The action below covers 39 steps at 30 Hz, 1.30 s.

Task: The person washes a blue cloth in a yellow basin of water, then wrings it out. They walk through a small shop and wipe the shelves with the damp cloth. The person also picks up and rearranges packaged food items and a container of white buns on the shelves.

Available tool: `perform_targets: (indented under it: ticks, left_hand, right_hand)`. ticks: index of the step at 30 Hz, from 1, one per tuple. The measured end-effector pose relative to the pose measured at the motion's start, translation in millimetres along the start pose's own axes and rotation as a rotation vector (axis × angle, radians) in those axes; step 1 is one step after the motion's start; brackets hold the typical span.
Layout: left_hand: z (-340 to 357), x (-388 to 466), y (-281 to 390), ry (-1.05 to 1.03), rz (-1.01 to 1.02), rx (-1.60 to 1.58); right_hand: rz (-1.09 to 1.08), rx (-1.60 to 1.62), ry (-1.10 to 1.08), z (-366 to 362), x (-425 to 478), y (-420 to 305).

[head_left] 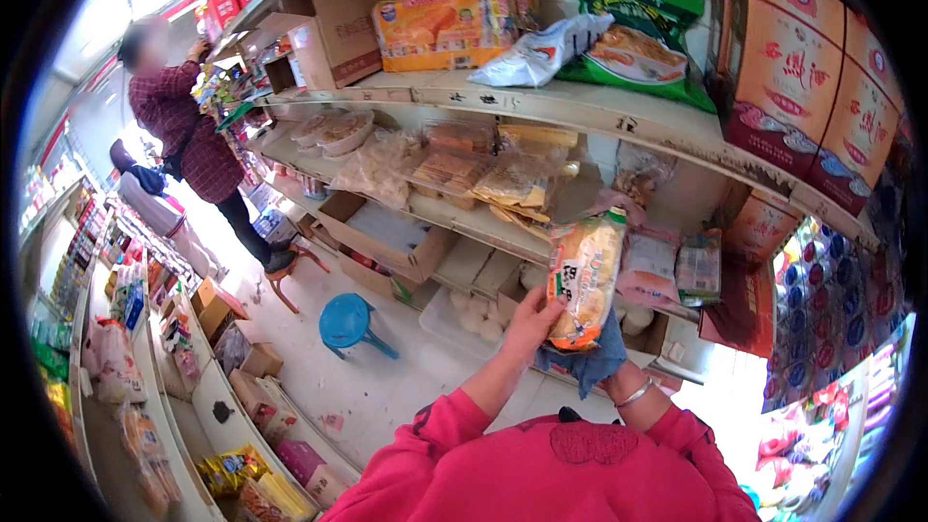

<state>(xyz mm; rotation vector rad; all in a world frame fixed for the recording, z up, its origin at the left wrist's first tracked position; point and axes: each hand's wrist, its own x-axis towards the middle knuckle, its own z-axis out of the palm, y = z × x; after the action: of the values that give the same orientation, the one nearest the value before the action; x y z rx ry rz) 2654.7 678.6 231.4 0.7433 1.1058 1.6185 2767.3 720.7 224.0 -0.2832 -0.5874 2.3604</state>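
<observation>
My left hand (535, 320) grips the lower left side of a clear and orange plastic food packet (586, 279), which I hold up in front of the shelves. A blue cloth (587, 366) hangs beneath and behind the packet. My right hand (618, 379) holds this cloth against the packet; its fingers are mostly hidden behind both. Just beyond the packet, the middle shelf (464, 221) carries clear trays of biscuit-like food (448, 168), flat yellowish packs (518, 181) and a pink packet (650, 264).
Overhead, the upper shelf (442, 90) bears a green bag (645, 36) and tall printed boxes (786, 65). A blue plastic stool (346, 320) stands on the floor. Further off, a person (181, 116) stands on a brown stool (297, 272). Low stocked shelving (181, 406) lines the left.
</observation>
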Motion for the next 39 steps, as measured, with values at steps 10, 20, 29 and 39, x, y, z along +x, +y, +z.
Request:
perform_targets:
  ticks: [10,20,29,39]
  left_hand:
    - [-29.8,-14.3,-11.2,-0.079,0.108,-0.08]
    - [-44.2,27.1,-16.3,0.085,0.111,0.124]
    - [4.2,136.3,-6.5,0.004,0.122,0.149]
    - [47.1,215.0,-9.9,0.114,0.108,1.244]
  right_hand:
    - [0.396,0.137,0.162,17.3,-15.2,3.5]
    - [-0.531,-1.625,-0.062,11.5,-46.8,-37.2]
    - [-0.487,-1.734,0.368,-34.7,-136.1,-97.8]
    - [-0.494,-2.164,0.49,-77.4,-199.2,-141.1]
